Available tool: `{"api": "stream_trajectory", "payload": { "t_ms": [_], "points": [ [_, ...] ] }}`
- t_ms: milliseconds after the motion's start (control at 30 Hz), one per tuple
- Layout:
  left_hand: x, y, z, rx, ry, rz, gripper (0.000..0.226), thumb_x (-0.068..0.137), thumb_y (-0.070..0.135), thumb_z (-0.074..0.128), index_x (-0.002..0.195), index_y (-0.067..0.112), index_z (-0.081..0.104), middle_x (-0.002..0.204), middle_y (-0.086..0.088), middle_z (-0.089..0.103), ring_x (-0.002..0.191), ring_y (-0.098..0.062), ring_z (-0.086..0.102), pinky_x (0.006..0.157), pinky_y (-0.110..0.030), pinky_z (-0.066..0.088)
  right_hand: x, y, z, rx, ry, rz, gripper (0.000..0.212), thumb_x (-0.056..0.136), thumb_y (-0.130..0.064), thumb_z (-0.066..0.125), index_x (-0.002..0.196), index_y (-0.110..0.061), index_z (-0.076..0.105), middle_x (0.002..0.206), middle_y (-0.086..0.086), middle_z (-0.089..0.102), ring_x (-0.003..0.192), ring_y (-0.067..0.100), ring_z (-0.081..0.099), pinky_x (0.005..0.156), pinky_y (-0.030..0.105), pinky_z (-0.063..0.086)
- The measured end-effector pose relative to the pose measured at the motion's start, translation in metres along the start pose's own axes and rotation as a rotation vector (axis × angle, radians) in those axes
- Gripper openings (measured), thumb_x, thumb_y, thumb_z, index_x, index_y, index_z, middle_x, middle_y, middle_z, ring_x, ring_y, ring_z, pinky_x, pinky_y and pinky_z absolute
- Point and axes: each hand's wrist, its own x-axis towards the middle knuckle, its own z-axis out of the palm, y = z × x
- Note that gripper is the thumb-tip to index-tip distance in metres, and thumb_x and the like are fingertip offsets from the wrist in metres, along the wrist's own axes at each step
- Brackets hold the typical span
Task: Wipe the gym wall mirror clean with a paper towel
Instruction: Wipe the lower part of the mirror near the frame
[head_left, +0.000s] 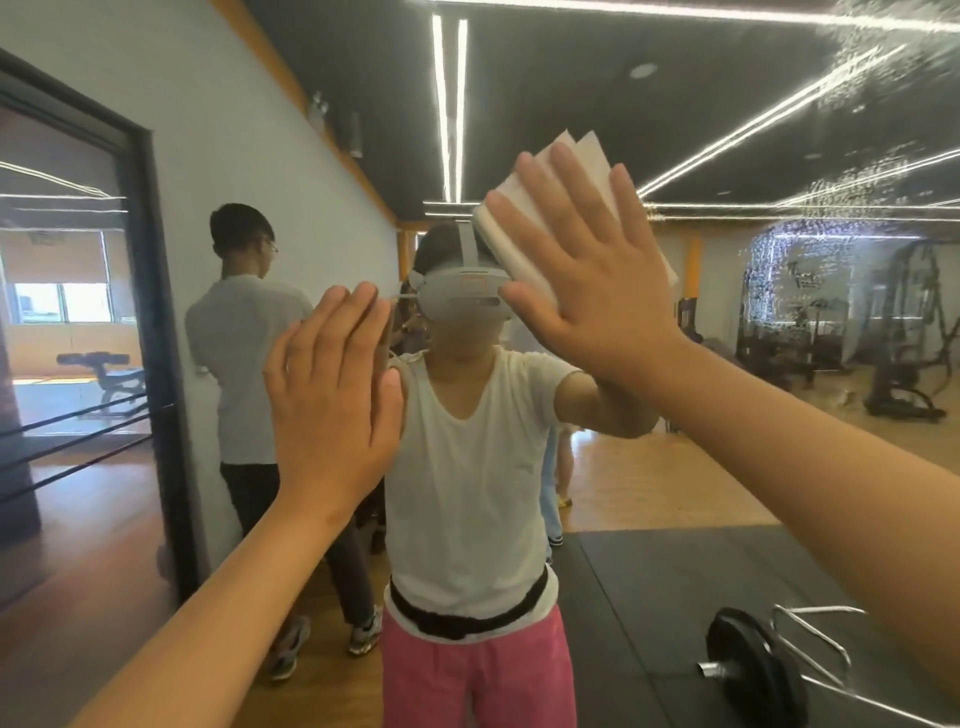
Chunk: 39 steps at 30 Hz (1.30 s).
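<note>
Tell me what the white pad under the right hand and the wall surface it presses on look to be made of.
Paper towel: soft matte white paper, seemingly folded into layers, with loose corners fanning above the right hand.
Mirror: glossy reflective glass; it shows the room, with spray droplets speckling it.

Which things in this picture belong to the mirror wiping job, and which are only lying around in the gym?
Belong to the job:
right hand
paper towel, pressed flat under that hand
mirror
left hand, held flat near the glass

Only lying around, seen as reflections:
barbell plate
weight bench
exercise machines
</note>
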Motion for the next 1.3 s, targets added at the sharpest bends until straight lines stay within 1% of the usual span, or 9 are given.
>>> {"api": "stream_trajectory", "payload": {
  "t_ms": [133, 367, 467, 600, 733, 867, 1033, 1167, 1300],
  "points": [
    [0.0, 0.001, 0.0, 0.004, -0.003, -0.002, 0.052, 0.098, 0.028, 0.037, 0.145, 0.008, 0.043, 0.152, -0.013, 0.043, 0.143, -0.026, 0.028, 0.121, -0.034, 0.005, -0.035, -0.016, 0.002, 0.012, -0.058, -0.04, 0.062, 0.104, -0.052, 0.023, 0.159, -0.024, 0.022, 0.166, 0.011, 0.015, 0.154, 0.032, 0.009, 0.122, 0.058, 0.009],
    [-0.001, 0.002, -0.002, 0.002, -0.006, 0.002, 0.051, 0.099, 0.029, 0.036, 0.145, 0.009, 0.042, 0.152, -0.014, 0.043, 0.142, -0.027, 0.028, 0.119, -0.03, 0.005, -0.116, -0.035, 0.006, 0.039, -0.132, -0.252, 0.058, 0.104, -0.049, 0.031, 0.157, -0.027, 0.027, 0.165, 0.007, 0.019, 0.154, 0.029, 0.012, 0.123, 0.056, 0.006],
    [-0.001, 0.002, -0.003, 0.02, -0.016, 0.004, 0.052, 0.098, 0.028, 0.037, 0.146, 0.008, 0.042, 0.152, -0.015, 0.042, 0.142, -0.028, 0.028, 0.117, -0.035, 0.011, -0.118, -0.021, 0.003, 0.055, -0.151, -0.375, 0.055, 0.104, -0.047, 0.032, 0.156, -0.027, 0.03, 0.164, 0.006, 0.022, 0.154, 0.028, 0.013, 0.124, 0.053, 0.006],
    [-0.001, 0.002, -0.004, 0.019, -0.016, 0.012, 0.053, 0.098, 0.028, 0.037, 0.146, 0.007, 0.041, 0.151, -0.016, 0.043, 0.141, -0.029, 0.028, 0.117, -0.032, 0.007, -0.102, 0.007, -0.002, 0.072, -0.178, -0.472, 0.054, 0.106, -0.045, 0.023, 0.156, -0.027, 0.03, 0.164, 0.005, 0.024, 0.153, 0.026, 0.015, 0.124, 0.051, 0.008],
    [-0.001, 0.0, -0.002, 0.015, -0.032, 0.001, 0.054, 0.1, 0.032, 0.034, 0.147, 0.008, 0.04, 0.152, -0.015, 0.042, 0.143, -0.029, 0.029, 0.119, -0.034, 0.006, -0.061, 0.054, -0.011, 0.008, -0.147, -0.318, 0.055, 0.106, -0.044, 0.021, 0.156, -0.022, 0.03, 0.163, 0.01, 0.025, 0.152, 0.03, 0.019, 0.122, 0.052, 0.01],
    [-0.001, 0.0, -0.001, 0.018, -0.031, 0.006, 0.054, 0.099, 0.033, 0.034, 0.146, 0.007, 0.041, 0.151, -0.016, 0.043, 0.142, -0.03, 0.03, 0.115, -0.043, 0.016, -0.016, 0.101, -0.021, -0.053, -0.156, -0.071, 0.057, 0.107, -0.047, 0.015, 0.159, -0.026, 0.017, 0.167, 0.006, 0.014, 0.154, 0.026, 0.008, 0.124, 0.049, 0.004],
    [-0.002, 0.0, -0.001, 0.025, -0.03, 0.003, 0.054, 0.099, 0.033, 0.033, 0.146, 0.007, 0.042, 0.151, -0.015, 0.044, 0.142, -0.03, 0.031, 0.116, -0.043, 0.016, -0.028, 0.071, -0.011, -0.037, -0.073, 0.113, 0.056, 0.106, -0.047, 0.011, 0.159, -0.027, 0.013, 0.167, 0.004, 0.011, 0.155, 0.025, 0.004, 0.125, 0.048, 0.001],
    [-0.002, -0.001, 0.0, 0.018, -0.012, 0.022, 0.054, 0.099, 0.033, 0.033, 0.145, 0.007, 0.041, 0.15, -0.016, 0.045, 0.142, -0.03, 0.03, 0.116, -0.039, 0.014, -0.068, 0.038, -0.01, 0.031, -0.052, 0.067, 0.057, 0.105, -0.042, 0.022, 0.157, -0.02, 0.028, 0.165, 0.011, 0.018, 0.154, 0.029, 0.009, 0.123, 0.054, 0.009],
    [-0.002, 0.001, -0.002, 0.014, 0.0, 0.023, 0.053, 0.099, 0.032, 0.034, 0.145, 0.006, 0.042, 0.149, -0.018, 0.045, 0.14, -0.031, 0.03, 0.112, -0.045, 0.02, -0.122, 0.011, -0.008, 0.022, -0.156, -0.099, 0.057, 0.104, -0.045, 0.023, 0.157, -0.024, 0.029, 0.165, 0.01, 0.019, 0.153, 0.03, 0.013, 0.123, 0.054, 0.01]
  ]
}}
